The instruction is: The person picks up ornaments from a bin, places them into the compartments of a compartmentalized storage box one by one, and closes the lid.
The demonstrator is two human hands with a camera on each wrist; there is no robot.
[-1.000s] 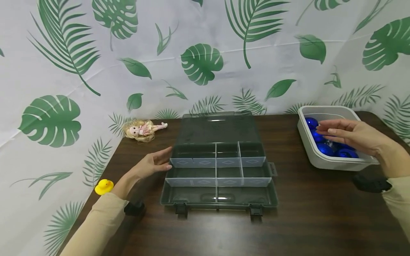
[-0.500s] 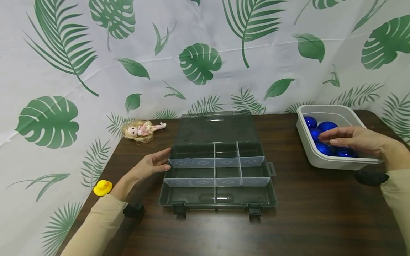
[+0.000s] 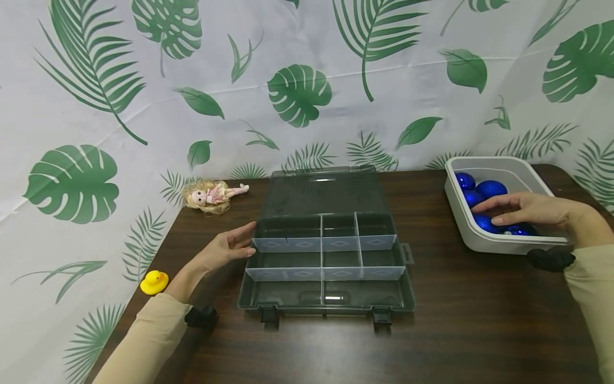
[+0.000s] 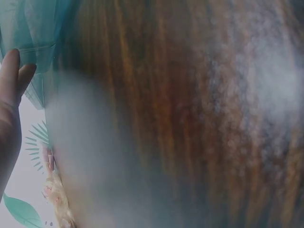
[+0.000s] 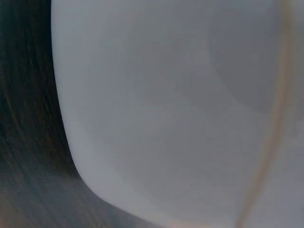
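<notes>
Left hand (image 3: 223, 250) is resting loosely at compartment box (image 3: 283, 292), probably steadying it. Right hand (image 3: 539, 209) is hanging over blue baubles (image 3: 491, 188) tub (image 3: 461, 216) is corralling; can't tell if gripping.

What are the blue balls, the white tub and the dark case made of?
Balls: maybe plastic or glass; one gleams smoothly, others look glittery.
Tub: probably plastic; smooth and rather dull, with rounded corners.
Case: probably tinted plastic; glossy and partly see-through, with bright glints.
</notes>
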